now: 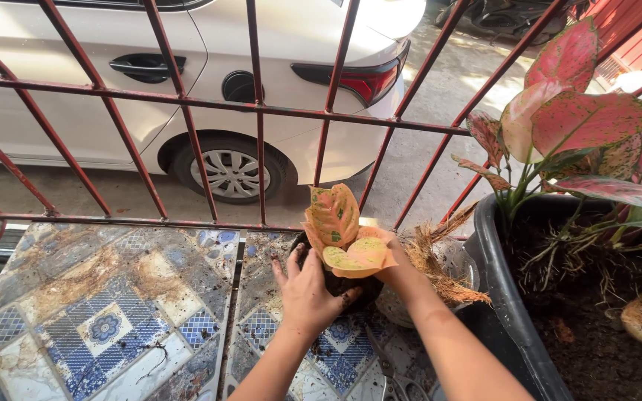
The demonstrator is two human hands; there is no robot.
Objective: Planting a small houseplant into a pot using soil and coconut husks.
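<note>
Fingers (285, 266) of the left hand (307, 291) are spread apart and pressed flat against the near side of a small round black plastic pot (358, 291), and dark crumbs of soil stick to the skin. On the other side, the right hand (389, 261) lies against the far rim of the same pot; its fingers are mostly hidden behind the leaves, so I cannot tell how they are placed. In the pot stands a young plant with broad oval leaves in orange, pink and yellow-green (339, 230); the leaves look smooth and waxy, with fine speckles. The pot rests on a tiled ledge with glossy blue and white ornament (105, 319), and this surface is dusty with scattered brown soil. Just beside the pot, to the right, lies a bundle of dry brown fibrous roots (440, 271), rough and stringy. Near the right forearm, metal scissors with grey handles (395, 379) lie on the tiles. At the far right a large black plastic tub with dark moist soil (495, 275) holds a tall plant with big pink and green spotted leaves (581, 119). Behind the ledge stands a grille of thin red painted metal bars (258, 108), and beyond it a white car (187, 59).
</note>
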